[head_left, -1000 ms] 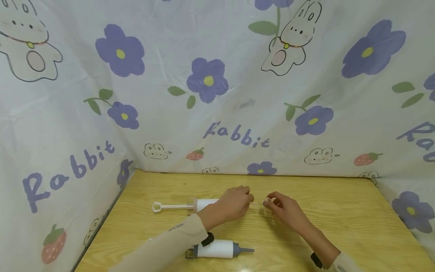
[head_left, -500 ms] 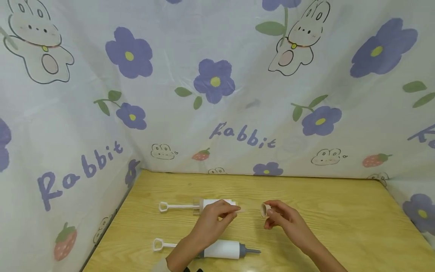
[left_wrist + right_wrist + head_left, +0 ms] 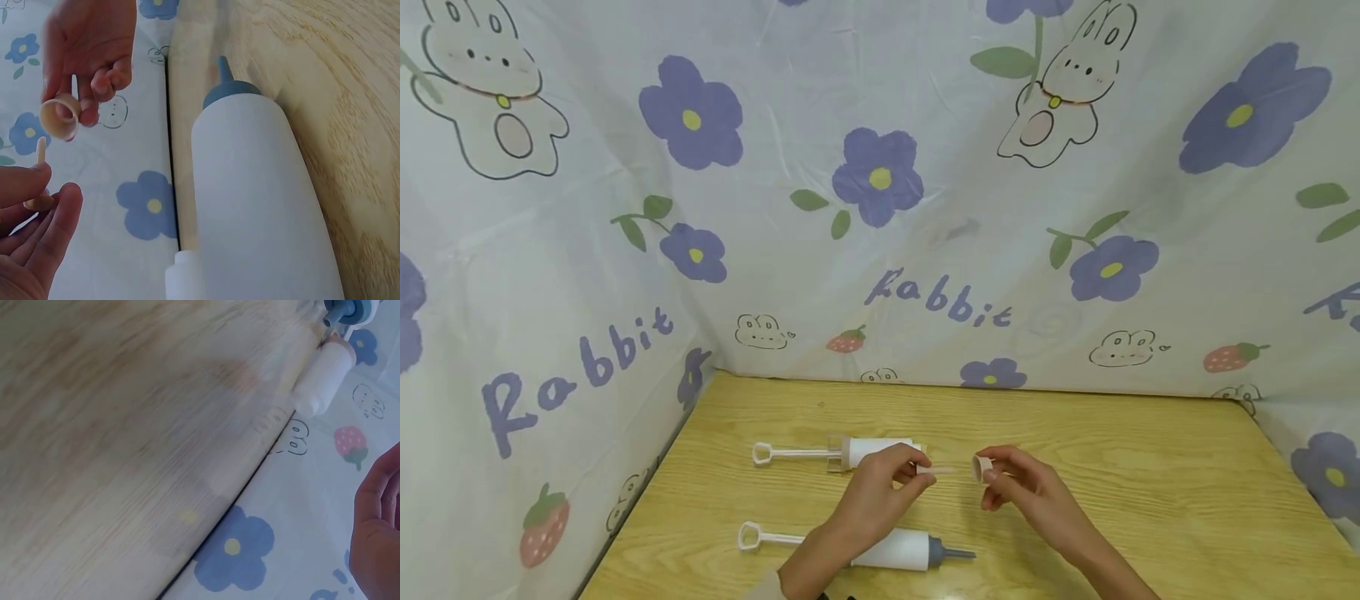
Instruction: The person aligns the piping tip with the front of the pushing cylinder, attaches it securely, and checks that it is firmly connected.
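My left hand (image 3: 876, 492) pinches a small beige nozzle (image 3: 41, 150) between thumb and fingers; its thin tip points toward my right hand (image 3: 1041, 496). That hand grips a hollow beige ring cap (image 3: 60, 129) by its rim, with the opening facing the nozzle. A gap separates the two parts. Behind my left hand lies a white syringe-like tube (image 3: 876, 452) with a beige collar and white plunger handle (image 3: 762, 453). Nearer me, a second white tube (image 3: 898, 550) carries a grey-blue nozzle (image 3: 957, 553); my left forearm covers part of it.
Both tubes lie lengthwise on a wood-grain table (image 3: 1150, 450), handles to the left. A white curtain (image 3: 925, 250) printed with flowers and rabbits rises along the table's back and sides.
My hands, close together over the far tube's front end, have moved apart. The left hand has shifted left and turned; the nozzle in it and the ring's opening now show plainly.
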The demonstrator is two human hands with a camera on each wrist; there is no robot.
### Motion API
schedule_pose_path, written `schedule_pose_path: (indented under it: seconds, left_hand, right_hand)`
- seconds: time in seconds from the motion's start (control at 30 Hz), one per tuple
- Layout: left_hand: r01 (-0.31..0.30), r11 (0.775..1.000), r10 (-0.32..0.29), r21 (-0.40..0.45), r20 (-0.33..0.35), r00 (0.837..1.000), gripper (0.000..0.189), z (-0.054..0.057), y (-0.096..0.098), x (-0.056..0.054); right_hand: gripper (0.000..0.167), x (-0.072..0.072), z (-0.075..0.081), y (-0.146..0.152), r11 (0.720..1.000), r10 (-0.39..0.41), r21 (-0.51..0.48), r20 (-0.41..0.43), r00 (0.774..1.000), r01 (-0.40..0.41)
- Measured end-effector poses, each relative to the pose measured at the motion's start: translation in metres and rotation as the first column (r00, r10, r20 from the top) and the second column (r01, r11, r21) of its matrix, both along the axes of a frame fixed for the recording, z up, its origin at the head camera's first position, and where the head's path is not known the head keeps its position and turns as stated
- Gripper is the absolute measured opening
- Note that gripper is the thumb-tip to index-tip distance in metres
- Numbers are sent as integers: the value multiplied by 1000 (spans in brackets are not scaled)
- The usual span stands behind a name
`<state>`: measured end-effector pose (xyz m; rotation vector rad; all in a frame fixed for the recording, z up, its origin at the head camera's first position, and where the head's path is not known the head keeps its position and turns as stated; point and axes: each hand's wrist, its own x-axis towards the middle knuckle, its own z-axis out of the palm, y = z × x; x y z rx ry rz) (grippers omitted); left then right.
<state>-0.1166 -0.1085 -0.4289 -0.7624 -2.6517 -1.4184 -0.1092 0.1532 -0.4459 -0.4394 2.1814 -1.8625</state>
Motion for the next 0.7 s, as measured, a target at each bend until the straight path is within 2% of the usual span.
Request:
schedule_pose_path:
  seconds: [0.43,0.57,0.7]
  left_hand:
    - [49,998,-49,-30,2,999,12,-2,19,-2]
    - [57,998,-57,18,7,998,14,-3,22,-2]
    - [50,992,-54,118,36,998,17,-5,25,-1]
  right_hand:
    - [42,-1,-2,-11,999,37,19,-16,999,-36]
    - [43,-1,-3,-14,999,40,5,-13,999,-40]
    - [40,-1,-2,-15,999,36,-6,-15,999,-36]
